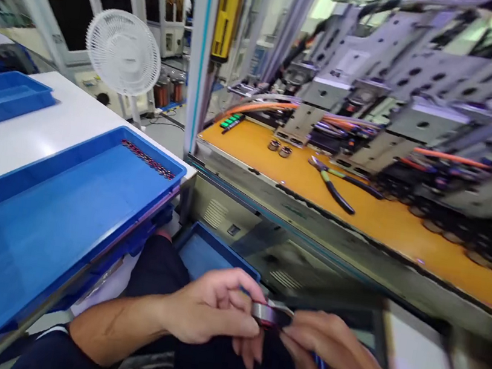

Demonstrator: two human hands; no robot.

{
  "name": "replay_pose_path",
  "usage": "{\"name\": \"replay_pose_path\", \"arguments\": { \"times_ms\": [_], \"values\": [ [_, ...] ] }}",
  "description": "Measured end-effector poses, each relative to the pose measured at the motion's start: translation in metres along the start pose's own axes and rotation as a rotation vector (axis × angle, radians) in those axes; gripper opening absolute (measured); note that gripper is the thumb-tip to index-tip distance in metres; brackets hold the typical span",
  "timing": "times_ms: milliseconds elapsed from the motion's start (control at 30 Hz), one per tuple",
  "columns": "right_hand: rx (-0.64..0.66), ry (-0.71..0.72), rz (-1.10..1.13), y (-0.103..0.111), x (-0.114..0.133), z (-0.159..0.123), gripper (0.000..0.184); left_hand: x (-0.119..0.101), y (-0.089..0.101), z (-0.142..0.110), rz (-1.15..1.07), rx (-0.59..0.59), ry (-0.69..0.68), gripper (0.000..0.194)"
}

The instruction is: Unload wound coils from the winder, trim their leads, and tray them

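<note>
Over the lap, my left hand (221, 312) is closed on a small round metal part (263, 314) with reddish edges, gripped between thumb and fingers. Close by on the right, my right hand (332, 355) has its thumb and fingertips pinched together beside the part. A thin pale strand (281, 307) runs from the part toward those fingertips. Blur hides what exactly they pinch.
At left, a blue tray (55, 206) on a white table (48, 120) has a row of small parts (149, 160) along its far end. Pliers (331, 184) and two small round metal pieces (279, 147) lie on the orange machine bench (255, 152). A white fan (125, 52) stands behind.
</note>
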State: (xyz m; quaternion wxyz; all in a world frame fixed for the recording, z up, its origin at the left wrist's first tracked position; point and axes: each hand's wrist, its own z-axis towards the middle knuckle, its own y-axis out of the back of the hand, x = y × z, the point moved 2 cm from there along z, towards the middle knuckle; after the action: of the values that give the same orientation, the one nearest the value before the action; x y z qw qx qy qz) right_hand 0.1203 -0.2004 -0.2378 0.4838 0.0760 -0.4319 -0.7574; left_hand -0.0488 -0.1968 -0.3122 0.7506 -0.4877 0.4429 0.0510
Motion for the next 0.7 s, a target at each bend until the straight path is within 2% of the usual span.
{"name": "replay_pose_path", "arguments": {
  "times_ms": [100, 233, 300, 367, 433, 500, 567, 700],
  "values": [
    [-0.011, -0.095, -0.009, 0.001, 0.009, 0.012, 0.01, -0.011, -0.008, -0.002, 0.005, -0.088, -0.137, 0.025],
    [-0.037, -0.197, 0.093, 0.0, 0.009, 0.013, 0.011, -0.02, -0.013, 0.0, -0.081, -0.123, -0.267, 0.028],
    [-0.026, -0.166, 0.172, 0.001, 0.008, 0.012, 0.011, -0.019, -0.012, 0.003, -0.144, -0.147, -0.243, 0.028],
    [0.003, -0.124, 0.234, 0.001, 0.006, 0.011, 0.012, -0.014, -0.009, 0.008, -0.167, -0.16, -0.113, 0.03],
    [0.02, -0.1, 0.27, 0.002, 0.003, 0.012, 0.013, -0.007, -0.006, 0.012, -0.163, -0.101, 0.072, 0.045],
    [0.026, -0.09, 0.278, 0.003, 0.002, 0.012, 0.014, -0.001, -0.003, 0.013, -0.14, -0.019, 0.185, 0.05],
    [0.025, -0.096, 0.255, 0.003, 0.001, 0.011, 0.012, 0.001, -0.001, 0.012, -0.09, 0.001, 0.164, 0.042],
    [-0.016, -0.166, 0.19, 0.0, 0.001, 0.007, 0.01, -0.004, 0.0, 0.008, 0.021, -0.052, 0.017, 0.028]
  ]
}}
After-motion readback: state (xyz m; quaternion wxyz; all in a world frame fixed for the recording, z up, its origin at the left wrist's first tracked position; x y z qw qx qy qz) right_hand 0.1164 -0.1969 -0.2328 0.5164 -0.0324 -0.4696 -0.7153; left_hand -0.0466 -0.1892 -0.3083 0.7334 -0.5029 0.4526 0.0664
